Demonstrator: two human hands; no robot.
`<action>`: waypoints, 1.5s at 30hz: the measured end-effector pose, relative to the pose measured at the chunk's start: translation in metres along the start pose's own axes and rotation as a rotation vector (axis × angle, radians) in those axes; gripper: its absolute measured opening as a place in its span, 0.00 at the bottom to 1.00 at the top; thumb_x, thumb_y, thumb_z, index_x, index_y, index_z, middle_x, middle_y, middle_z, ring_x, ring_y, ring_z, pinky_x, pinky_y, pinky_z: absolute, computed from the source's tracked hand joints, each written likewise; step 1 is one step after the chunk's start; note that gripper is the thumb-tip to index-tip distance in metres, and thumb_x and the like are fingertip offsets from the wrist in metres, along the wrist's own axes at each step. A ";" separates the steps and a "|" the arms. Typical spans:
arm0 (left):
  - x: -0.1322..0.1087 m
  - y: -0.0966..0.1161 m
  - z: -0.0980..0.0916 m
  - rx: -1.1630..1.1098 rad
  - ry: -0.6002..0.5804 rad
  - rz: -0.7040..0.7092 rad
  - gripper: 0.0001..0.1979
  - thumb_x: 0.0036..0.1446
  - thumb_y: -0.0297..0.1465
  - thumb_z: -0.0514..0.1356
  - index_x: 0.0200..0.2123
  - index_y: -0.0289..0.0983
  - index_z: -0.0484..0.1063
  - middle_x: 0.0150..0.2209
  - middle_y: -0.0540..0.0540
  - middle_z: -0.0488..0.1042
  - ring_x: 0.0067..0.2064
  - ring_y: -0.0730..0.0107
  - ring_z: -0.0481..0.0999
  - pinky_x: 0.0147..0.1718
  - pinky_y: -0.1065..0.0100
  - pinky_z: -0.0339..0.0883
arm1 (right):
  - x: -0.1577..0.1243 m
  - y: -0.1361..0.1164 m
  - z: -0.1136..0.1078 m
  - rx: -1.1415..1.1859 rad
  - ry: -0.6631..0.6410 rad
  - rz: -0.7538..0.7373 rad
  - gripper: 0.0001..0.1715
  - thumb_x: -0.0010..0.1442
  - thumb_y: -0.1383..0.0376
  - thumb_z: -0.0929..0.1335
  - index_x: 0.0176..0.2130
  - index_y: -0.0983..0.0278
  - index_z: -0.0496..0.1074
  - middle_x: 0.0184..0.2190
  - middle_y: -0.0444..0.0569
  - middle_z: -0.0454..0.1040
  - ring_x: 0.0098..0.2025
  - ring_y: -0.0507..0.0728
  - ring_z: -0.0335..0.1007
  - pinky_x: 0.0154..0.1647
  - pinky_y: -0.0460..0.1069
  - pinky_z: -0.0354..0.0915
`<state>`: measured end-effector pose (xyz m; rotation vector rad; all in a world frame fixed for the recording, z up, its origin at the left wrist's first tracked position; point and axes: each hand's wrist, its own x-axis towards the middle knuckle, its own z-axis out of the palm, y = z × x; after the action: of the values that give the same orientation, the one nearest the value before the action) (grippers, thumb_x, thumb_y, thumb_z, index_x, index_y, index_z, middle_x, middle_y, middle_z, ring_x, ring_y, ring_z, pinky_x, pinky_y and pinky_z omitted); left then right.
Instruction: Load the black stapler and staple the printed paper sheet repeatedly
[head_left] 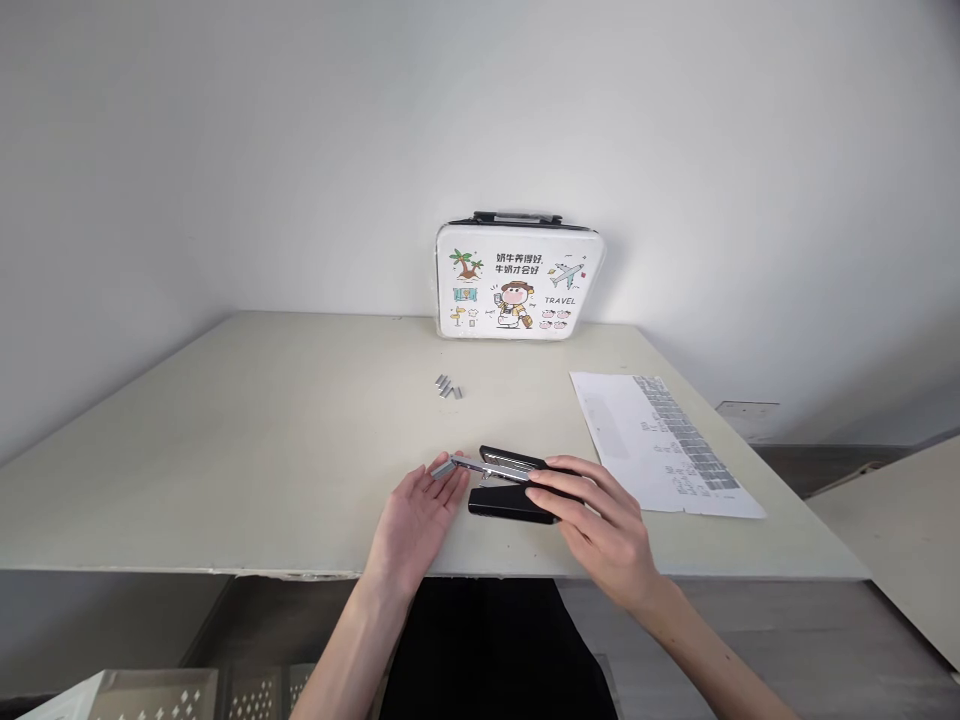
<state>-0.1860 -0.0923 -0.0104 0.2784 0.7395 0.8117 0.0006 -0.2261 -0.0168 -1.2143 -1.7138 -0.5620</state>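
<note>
A black stapler (510,502) lies opened near the table's front edge, its top cover swung away from the metal magazine. My right hand (604,520) wraps round the stapler's right end. At the stapler's left, my left hand (420,520) is palm up with its fingers stretched out. A short strip of silver staples (443,468) rests at its fingertips, by the end of the magazine. Farther back on the table, several more short strips of staples (448,386) lie in a small group.
A white case (520,285) with cartoon prints and a black handle stands against the wall at the table's back. A printed paper sheet (626,435) lies on the right of the table (225,450). Below, at the lower left, is a perforated bin (154,695).
</note>
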 end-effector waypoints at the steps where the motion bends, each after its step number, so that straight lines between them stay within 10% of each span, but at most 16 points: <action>1: -0.001 0.002 -0.001 0.019 -0.004 0.014 0.15 0.73 0.25 0.51 0.45 0.28 0.79 0.50 0.32 0.82 0.53 0.56 0.83 0.57 0.58 0.77 | 0.001 0.000 0.000 0.000 -0.003 -0.002 0.34 0.63 0.84 0.70 0.59 0.54 0.76 0.47 0.49 0.85 0.55 0.62 0.79 0.49 0.61 0.81; 9: -0.006 0.006 -0.013 0.297 -0.254 0.164 0.11 0.65 0.26 0.66 0.51 0.33 0.81 0.57 0.37 0.80 0.64 0.55 0.75 0.69 0.58 0.63 | 0.003 -0.003 0.003 -0.005 -0.040 -0.014 0.36 0.64 0.81 0.70 0.62 0.50 0.74 0.47 0.46 0.85 0.55 0.62 0.79 0.49 0.61 0.81; 15: -0.007 0.010 -0.018 0.303 -0.147 0.255 0.11 0.66 0.24 0.64 0.50 0.32 0.81 0.58 0.36 0.79 0.62 0.56 0.77 0.67 0.59 0.65 | 0.007 0.002 0.007 0.049 -0.022 0.028 0.37 0.63 0.85 0.66 0.59 0.52 0.76 0.47 0.48 0.84 0.55 0.62 0.78 0.49 0.61 0.81; 24: -0.015 0.013 -0.022 0.579 -0.046 0.452 0.16 0.65 0.37 0.64 0.54 0.40 0.81 0.30 0.50 0.70 0.33 0.69 0.70 0.37 0.69 0.66 | 0.000 -0.001 0.010 0.304 -0.032 0.579 0.16 0.66 0.69 0.72 0.52 0.54 0.79 0.52 0.51 0.81 0.54 0.62 0.78 0.46 0.56 0.81; 29: -0.026 -0.001 -0.013 0.870 -0.126 0.555 0.22 0.60 0.34 0.68 0.59 0.45 0.79 0.32 0.51 0.68 0.32 0.68 0.64 0.36 0.69 0.63 | 0.004 -0.006 0.015 0.361 -0.025 0.722 0.13 0.65 0.59 0.75 0.50 0.55 0.79 0.48 0.51 0.82 0.50 0.62 0.81 0.48 0.56 0.79; 38: -0.020 -0.004 -0.013 0.755 -0.128 0.471 0.21 0.57 0.30 0.69 0.54 0.43 0.80 0.31 0.52 0.69 0.32 0.69 0.67 0.38 0.69 0.63 | 0.016 0.019 0.054 0.501 -0.096 0.841 0.20 0.62 0.53 0.76 0.50 0.60 0.78 0.46 0.52 0.83 0.46 0.63 0.82 0.48 0.55 0.77; 45: -0.018 0.004 -0.004 0.233 -0.073 0.093 0.09 0.65 0.28 0.62 0.45 0.33 0.80 0.41 0.41 0.77 0.45 0.64 0.79 0.46 0.66 0.73 | 0.050 0.063 0.131 0.457 -0.157 0.799 0.19 0.59 0.53 0.75 0.47 0.58 0.78 0.46 0.48 0.84 0.48 0.63 0.80 0.53 0.56 0.72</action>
<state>-0.1994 -0.1032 -0.0026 0.5520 0.7569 0.7993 -0.0015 -0.0744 -0.0425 -1.4740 -1.2224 0.3911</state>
